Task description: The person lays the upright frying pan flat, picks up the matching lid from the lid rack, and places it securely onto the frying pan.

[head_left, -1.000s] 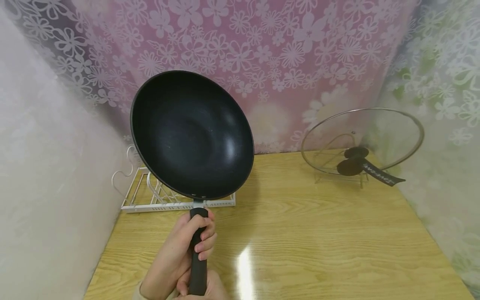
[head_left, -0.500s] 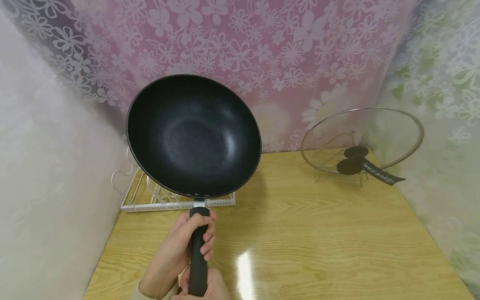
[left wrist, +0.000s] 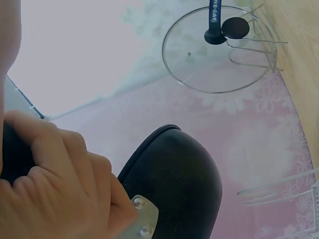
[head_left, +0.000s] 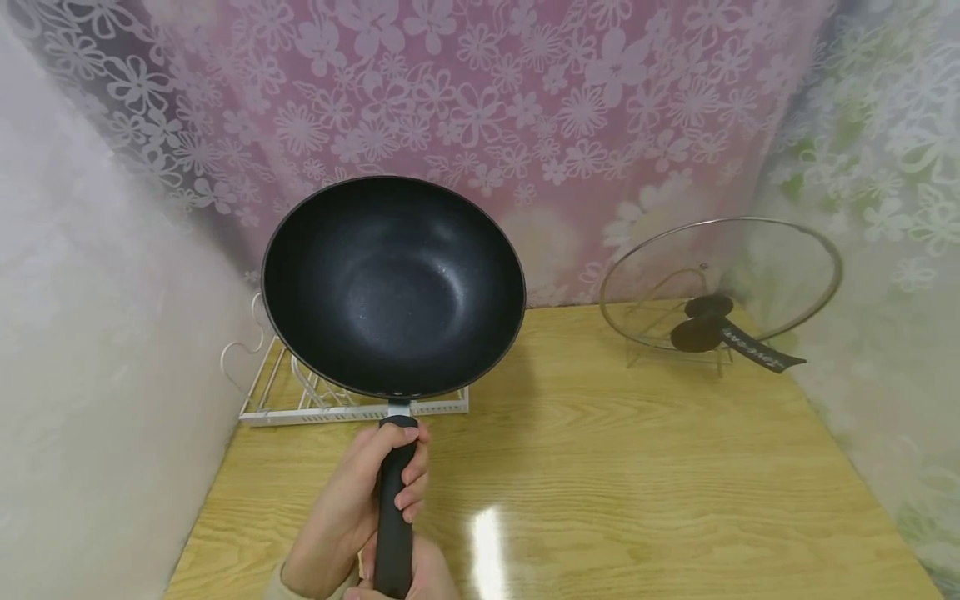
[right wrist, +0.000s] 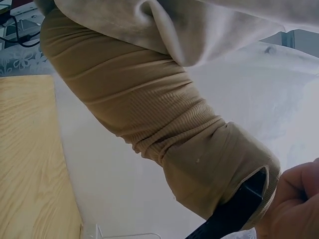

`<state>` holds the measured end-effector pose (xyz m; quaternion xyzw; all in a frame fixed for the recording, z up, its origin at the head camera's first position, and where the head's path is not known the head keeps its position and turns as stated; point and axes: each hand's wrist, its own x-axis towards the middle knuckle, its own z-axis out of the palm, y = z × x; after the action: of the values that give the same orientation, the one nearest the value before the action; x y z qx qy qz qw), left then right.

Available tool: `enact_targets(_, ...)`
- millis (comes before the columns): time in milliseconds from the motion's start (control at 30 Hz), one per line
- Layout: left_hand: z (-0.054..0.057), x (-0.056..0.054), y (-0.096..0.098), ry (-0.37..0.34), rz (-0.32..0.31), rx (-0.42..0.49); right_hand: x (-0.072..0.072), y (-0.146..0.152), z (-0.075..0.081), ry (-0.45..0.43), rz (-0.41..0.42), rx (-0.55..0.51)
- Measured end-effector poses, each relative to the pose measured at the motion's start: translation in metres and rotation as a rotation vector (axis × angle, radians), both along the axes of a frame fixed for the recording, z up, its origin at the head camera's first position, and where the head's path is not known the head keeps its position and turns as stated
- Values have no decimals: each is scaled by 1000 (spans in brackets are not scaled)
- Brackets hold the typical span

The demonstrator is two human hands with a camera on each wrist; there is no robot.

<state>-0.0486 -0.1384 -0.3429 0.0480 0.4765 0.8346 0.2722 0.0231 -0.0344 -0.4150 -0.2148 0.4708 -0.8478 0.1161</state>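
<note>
A deep black frying pan [head_left: 397, 300] is held up, inside facing the head camera, over a white wire rack [head_left: 315, 414]. My left hand [head_left: 356, 487] grips the upper part of its black handle [head_left: 392, 525], thumb on top and fingers wrapped around. Below it, at the lower frame edge, my right hand [head_left: 431, 575] holds the handle's end, partly cut off. In the left wrist view, the pan's black outer wall [left wrist: 184, 184] and riveted metal bracket [left wrist: 146, 219] show beyond curled fingers. The right wrist view shows the left arm's tan sleeve [right wrist: 144, 104] with a dark strap.
At the back right, a glass lid [head_left: 723, 221] with a black knob [head_left: 697, 333] leans in a thin wire stand [head_left: 632, 354]. The wooden table [head_left: 637, 483] is bounded by a pink floral curtain [head_left: 525, 125] behind and pale walls at both sides.
The pan's far rim has come down and the pan has turned slightly, so more of its inner base catches the light. Both hands keep their hold on the handle.
</note>
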Motion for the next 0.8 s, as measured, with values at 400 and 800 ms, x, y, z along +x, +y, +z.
enact_targets(400,-5,2,2,5,16,-1,5,-2,1,-99,108,-54)
enact_targets(800,-2,0,-2,3,-45,108,-11,25,27,-194,517,-53)
